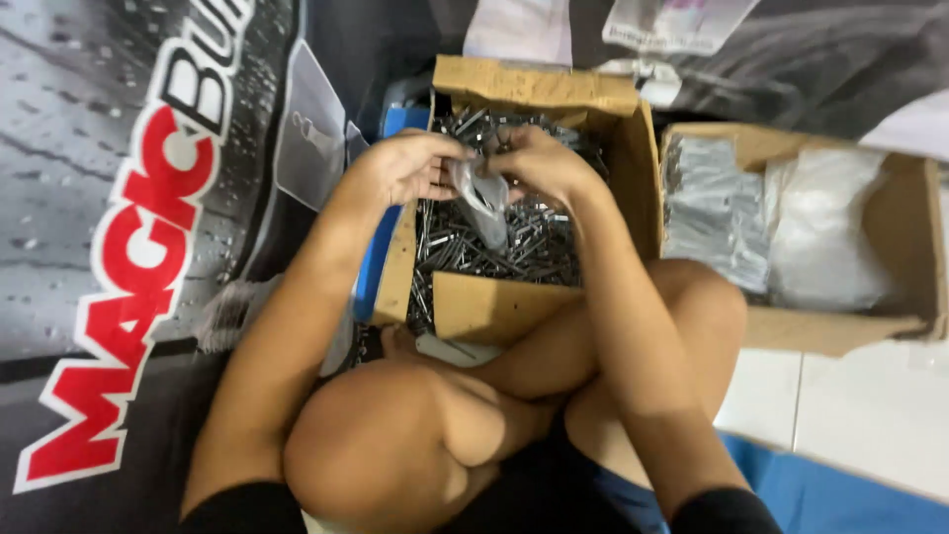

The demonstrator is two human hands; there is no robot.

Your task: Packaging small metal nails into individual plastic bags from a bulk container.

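While the person sits cross-legged on the floor, the head view shows both hands meeting over an open brown cardboard box (534, 84) heaped with small grey metal pins (494, 247). The left hand (405, 166) and the right hand (539, 163) pinch a small clear plastic bag (484, 203) between them, fingers of each closed on its upper edge. The bag hangs down from the fingers, its long axis roughly vertical and leaning slightly right, its lower end just above the pins. Both hands are equally near it; the pins lie directly below.

Just right of this box stands a second cardboard box (909, 237) holding filled clear packets (712, 213) and a white plastic liner (825, 237). A blue flat piece (381, 247) leans along the first box's left wall. The floor is covered by a dark printed banner (89, 198) on the left, with white tiles (860, 405) and blue sheet (840, 494) on the right.
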